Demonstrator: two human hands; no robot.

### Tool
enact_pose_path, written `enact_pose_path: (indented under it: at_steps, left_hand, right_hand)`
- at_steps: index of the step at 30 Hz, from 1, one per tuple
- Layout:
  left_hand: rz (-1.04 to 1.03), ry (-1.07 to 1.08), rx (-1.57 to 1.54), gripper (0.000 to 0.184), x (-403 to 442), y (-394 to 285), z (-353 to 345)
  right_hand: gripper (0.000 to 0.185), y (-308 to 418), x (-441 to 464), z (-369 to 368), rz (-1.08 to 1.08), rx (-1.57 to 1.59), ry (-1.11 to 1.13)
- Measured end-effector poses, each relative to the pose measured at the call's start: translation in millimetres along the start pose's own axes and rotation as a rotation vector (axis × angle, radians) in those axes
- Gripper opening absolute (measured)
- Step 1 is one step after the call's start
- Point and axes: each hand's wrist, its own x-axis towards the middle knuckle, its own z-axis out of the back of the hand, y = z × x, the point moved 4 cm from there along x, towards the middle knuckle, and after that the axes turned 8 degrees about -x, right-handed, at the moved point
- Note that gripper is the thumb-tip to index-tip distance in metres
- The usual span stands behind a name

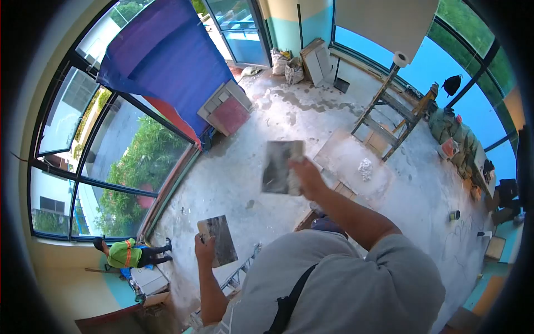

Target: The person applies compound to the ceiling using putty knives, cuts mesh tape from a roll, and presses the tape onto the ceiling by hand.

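Observation:
My right hand [307,177] is raised in front of me, closed around a flat rectangular plastering trowel [275,170]. A pale strip, perhaps plaster, runs along the trowel's right side, and its outline is slightly blurred. Lower and to the left, my left hand [204,249] grips a second flat rectangular plastering trowel [225,245] by its edge side; this blade looks grey and smeared. The handles of both tools are mostly hidden by my fingers. The two trowels are apart from each other, held above floor level.
A stepladder [384,111] stands at right by a board [356,161] with a white heap [365,169]. Sacks [293,70] and leaning panels [316,62] are at the back. At left, a person in a green vest [123,254] is by the windows. Bundled materials [453,136] line the right wall.

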Motion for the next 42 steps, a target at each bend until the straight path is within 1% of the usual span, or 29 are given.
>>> enact_pose_path:
  at_steps: [1, 2, 4, 5, 7, 8, 9, 10, 12, 14, 15, 16, 18, 19, 20, 21, 23, 25, 26, 28, 30, 32, 33, 35, 36, 38, 39, 41, 42]
  left_hand:
    - [0.032, 0.037, -0.075, 0.053, 6.0, 15.6, -10.9]
    - [0.041, 0.062, -0.019, 0.053, 8.1, 24.5, -19.0]
    - [0.053, 0.124, 0.092, 0.054, 9.9, 40.0, -37.3]
    - [0.107, 0.188, 0.056, 0.053, 15.2, 75.1, -48.1]
    - [0.121, 0.236, 0.154, 0.052, 6.6, 101.2, -53.8]
    - [0.125, 0.259, 0.204, 0.052, 1.3, 110.7, -54.3]
    - [0.132, 0.234, 0.268, 0.052, -8.3, 114.8, -50.4]
    - [0.172, 0.239, 0.271, 0.052, -14.7, 131.6, -47.4]
    - [0.254, 0.242, 0.276, 0.053, -28.3, 173.1, -41.4]
    - [0.257, 0.231, 0.361, 0.053, -39.7, 207.4, -36.4]
    - [0.259, 0.222, 0.401, 0.054, -42.0, 220.9, -35.0]
    - [0.239, 0.189, 0.366, 0.053, -40.8, 231.4, -34.7]
    - [0.205, 0.123, 0.295, 0.053, -38.0, 237.4, -32.1]
    - [0.230, 0.077, 0.171, 0.052, -31.4, 241.3, -33.7]
    - [0.255, 0.031, 0.044, 0.051, -18.5, 229.1, -38.0]
    - [0.281, -0.017, -0.083, 0.050, -3.9, 217.9, -43.3]
    - [0.297, 0.091, -0.552, 0.047, 8.7, 103.1, -51.5]
    - [0.577, 0.213, -0.986, 0.046, 35.5, 54.5, -78.6]
    - [0.529, 0.324, -1.014, 0.046, 46.4, 21.2, -87.5]
    - [0.435, 0.546, -1.058, 0.045, 58.8, -36.9, -103.6]
    - [0.343, 0.765, -1.095, 0.043, 63.2, -82.6, -118.4]
    - [0.232, 0.761, -0.907, 0.039, 65.6, -111.4, -129.0]
    - [0.177, 0.753, -0.812, 0.036, 64.7, -124.1, -130.3]
    - [-0.010, 0.533, -0.397, 0.034, 65.1, -150.0, -110.3]
    - [-0.102, 0.416, -0.194, 0.033, 66.9, -163.4, -106.5]
    - [-0.104, 0.338, -0.790, 0.037, 66.1, -173.4, -116.0]
    - [-0.098, 0.298, -1.083, 0.040, 65.3, -178.6, -121.8]
    - [-0.238, 0.252, -1.096, 0.050, 58.3, -205.2, -134.6]
    - [-0.307, 0.224, -1.103, 0.056, 48.8, -228.0, -140.1]
  right_hand:
    - [0.033, 11.0, -8.6, 11.4, 0.014, 0.022, -0.093]
    - [0.033, -6.5, 1.5, 40.1, 0.053, 0.008, -0.133]
    - [0.033, -16.8, 1.0, 73.4, 0.057, -0.006, -0.248]
    - [0.033, -23.6, 2.5, 93.9, 0.076, -0.088, -0.275]
    - [0.034, -32.9, 0.9, 137.8, 0.103, -0.247, -0.334]
    - [0.036, -28.7, -9.9, 156.4, 0.083, -0.415, -0.441]
    - [0.037, -19.9, -21.2, 172.8, 0.062, -0.585, -0.545]
    - [0.039, -12.6, -34.8, 189.9, 0.037, -0.756, -0.646]
    - [0.044, -34.7, -45.1, 252.6, 0.021, -0.787, -0.803]
    - [0.042, -39.7, -77.5, 284.2, -0.085, -0.749, -0.973]
    - [0.040, -49.8, -88.1, 306.3, -0.093, -0.627, -1.011]
    - [0.039, -68.0, -92.6, 334.5, -0.098, -0.505, -1.043]
    - [0.036, -77.4, -102.6, 334.4, -0.120, -0.308, -1.051]
    - [0.034, -83.7, -103.9, 331.4, -0.135, -0.235, -1.028]
    - [0.032, -83.3, -104.7, 317.2, -0.148, -0.164, -1.003]
    - [0.029, -84.5, -99.7, 298.1, -0.162, -0.096, -0.902]
    - [0.028, -106.0, -74.3, 275.4, -0.113, -0.004, -0.593]
    - [0.028, -110.5, -49.7, 210.9, -0.255, 0.137, -0.301]
    - [0.029, -72.2, -68.8, 140.2, -0.263, 0.107, -0.237]
    - [0.028, -71.7, -58.3, 77.1, -0.386, 0.229, 0.003]
    - [0.032, -64.5, -58.5, 33.8, -0.261, -0.048, 0.132]
    - [0.037, -58.9, -54.8, 2.0, -0.271, 0.255, 0.204]
    - [0.037, -45.5, -55.2, 2.3, -0.234, 0.288, 0.189]
    - [0.037, -13.1, -49.3, 9.9, -0.161, 0.359, 0.160]
    - [0.033, -0.4, -43.1, 19.0, -0.094, 0.330, 0.111]
    - [0.030, 8.1, -27.9, 44.0, -0.016, 0.304, -0.014]
    - [0.029, 5.9, -20.7, 55.2, -0.026, 0.316, -0.092]
    - [0.028, -4.2, -10.5, 74.3, -0.063, 0.339, -0.250]
    - [0.028, -5.8, -6.5, 78.9, -0.075, 0.391, -0.241]
